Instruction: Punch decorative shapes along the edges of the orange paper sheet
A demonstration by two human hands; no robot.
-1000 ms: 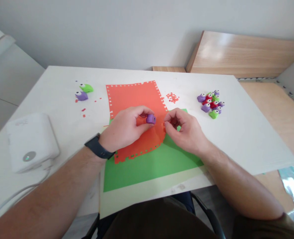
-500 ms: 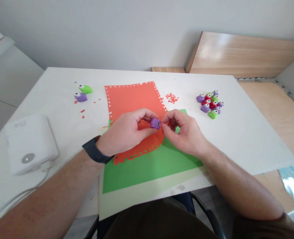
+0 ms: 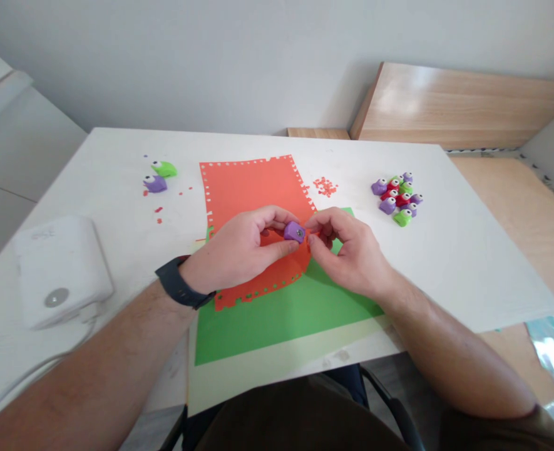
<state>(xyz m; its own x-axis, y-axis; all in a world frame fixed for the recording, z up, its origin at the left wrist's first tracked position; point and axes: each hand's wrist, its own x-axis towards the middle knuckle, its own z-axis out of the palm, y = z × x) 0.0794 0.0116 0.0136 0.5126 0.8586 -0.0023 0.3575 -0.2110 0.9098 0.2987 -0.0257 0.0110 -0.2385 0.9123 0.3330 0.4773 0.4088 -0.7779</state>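
My left hand (image 3: 239, 250) is shut on a small purple craft paper punch (image 3: 294, 232), held between thumb and fingers. My right hand (image 3: 349, 250) pinches the edge of an orange-red paper sheet (image 3: 253, 188) right next to the punch. Small holes line that sheet's edges, and it lies over a green paper sheet (image 3: 281, 319). Where the paper meets the punch, my fingers hide the contact. A black watch strap (image 3: 179, 283) circles my left wrist.
A pile of red paper bits (image 3: 325, 186) and a cluster of several colored punches (image 3: 396, 199) lie on the white table (image 3: 464, 250). Left of the paper are a green punch (image 3: 164, 169) and a purple punch (image 3: 155, 183). A white corded box (image 3: 61, 272) sits near the table's left edge.
The purple punch has moved right, toward my right hand, and now sits against the paper edge. My hands have drawn closer together.
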